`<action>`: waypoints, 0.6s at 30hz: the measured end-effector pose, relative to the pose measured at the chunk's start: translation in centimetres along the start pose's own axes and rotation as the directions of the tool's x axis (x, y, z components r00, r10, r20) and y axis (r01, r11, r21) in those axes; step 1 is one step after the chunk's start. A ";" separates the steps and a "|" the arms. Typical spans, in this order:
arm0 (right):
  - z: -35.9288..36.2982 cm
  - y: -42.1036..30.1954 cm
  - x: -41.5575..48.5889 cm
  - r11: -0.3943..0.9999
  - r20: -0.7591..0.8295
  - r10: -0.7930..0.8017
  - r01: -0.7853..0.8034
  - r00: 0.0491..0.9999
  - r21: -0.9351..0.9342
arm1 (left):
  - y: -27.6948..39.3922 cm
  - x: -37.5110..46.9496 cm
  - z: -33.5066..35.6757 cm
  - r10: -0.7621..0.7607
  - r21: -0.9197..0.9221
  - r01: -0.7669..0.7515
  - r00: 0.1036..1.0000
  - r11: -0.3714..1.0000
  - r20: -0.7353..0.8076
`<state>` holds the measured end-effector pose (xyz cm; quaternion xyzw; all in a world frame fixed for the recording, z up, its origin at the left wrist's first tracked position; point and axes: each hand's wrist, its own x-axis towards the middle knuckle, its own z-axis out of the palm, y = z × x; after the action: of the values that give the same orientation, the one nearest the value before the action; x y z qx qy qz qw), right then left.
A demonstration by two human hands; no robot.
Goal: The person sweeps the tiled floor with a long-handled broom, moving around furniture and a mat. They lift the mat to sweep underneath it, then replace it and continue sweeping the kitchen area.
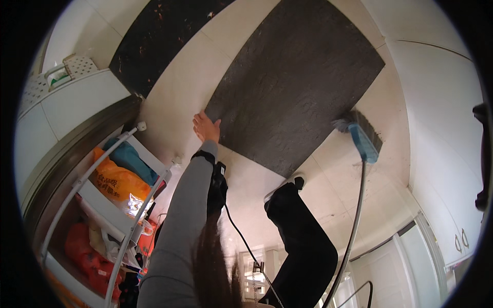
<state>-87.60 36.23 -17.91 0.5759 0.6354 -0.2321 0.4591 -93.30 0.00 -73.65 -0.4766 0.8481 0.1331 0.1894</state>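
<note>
My left hand (pixel 207 128), in a grey sleeve with a black strapped device (pixel 218 184) at the wrist, reaches down to the near left corner of a dark grey floor mat (pixel 292 84). Its thumb lies over the mat and its fingers are at the corner, covering it. Whether they pinch the edge is hidden. My right hand is out of view. A broom with a blue head (pixel 362 142) and grey bristles stands at the mat's right edge, its metal handle (pixel 358 208) running down out of the picture.
A white-framed rack (pixel 133 223) at left holds an orange bag (pixel 119 181) and a red bag (pixel 90 254). A second, black patterned mat (pixel 154 42) lies upper left. White cabinets (pixel 439 127) line the right side. A black-trousered leg (pixel 300 235) stands by the mat's near edge.
</note>
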 end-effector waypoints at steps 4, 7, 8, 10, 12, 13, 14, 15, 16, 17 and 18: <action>-2.2 2.0 -0.1 1.000 0.013 -0.010 0.010 1.000 -0.005 | -0.2 -0.1 -2.8 0.087 -0.342 -0.006 0.971 0.940 0.223; -5.2 3.5 0.3 0.996 0.052 -0.083 0.081 0.995 0.041 | 2.3 -1.3 -10.2 0.334 -0.578 -0.150 0.915 0.803 0.227; -6.4 4.1 0.0 0.993 0.066 -0.110 0.107 0.992 0.054 | 3.7 -2.3 -13.4 0.445 -0.607 -0.267 0.881 0.749 0.162; -8.7 4.8 0.2 0.980 0.102 -0.192 0.184 0.976 0.075 | 6.8 -3.7 -21.0 0.618 -0.618 -0.473 0.785 0.628 0.027; -10.4 5.1 0.3 0.978 0.121 -0.200 0.191 0.972 0.084 | 10.4 -4.9 -29.2 0.690 -0.509 -0.650 0.710 0.564 -0.143; -11.1 4.9 0.6 0.974 0.156 -0.213 0.196 0.965 0.116 | 12.2 -5.8 -33.3 0.716 -0.452 -0.715 0.666 0.533 -0.210; -11.3 5.1 0.5 0.956 0.172 -0.269 0.241 0.948 0.168 | 13.7 -6.6 -37.6 0.774 -0.324 -0.787 0.600 0.525 -0.201; -11.6 5.0 0.5 0.955 0.220 -0.248 0.200 0.943 0.217 | 15.1 -7.3 -41.9 0.821 -0.193 -0.838 0.541 0.510 -0.183; -11.5 4.9 0.4 0.956 0.215 -0.215 0.160 0.953 0.248 | 16.3 -8.3 -45.9 0.861 -0.056 -0.878 0.478 0.476 -0.171; -11.5 4.9 0.1 0.949 0.246 -0.224 0.153 0.943 0.276 | 17.4 -9.6 -49.3 0.873 -0.014 -0.888 0.456 0.460 -0.172; -11.5 4.9 -0.2 0.940 0.266 -0.219 0.130 0.939 0.316 | 18.1 -11.0 -52.4 0.886 0.034 -0.898 0.425 0.438 -0.188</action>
<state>-86.61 46.76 -11.21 0.5369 0.5666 -0.4480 0.4359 -113.81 -3.70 -21.15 0.0281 0.9794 0.2000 -0.0033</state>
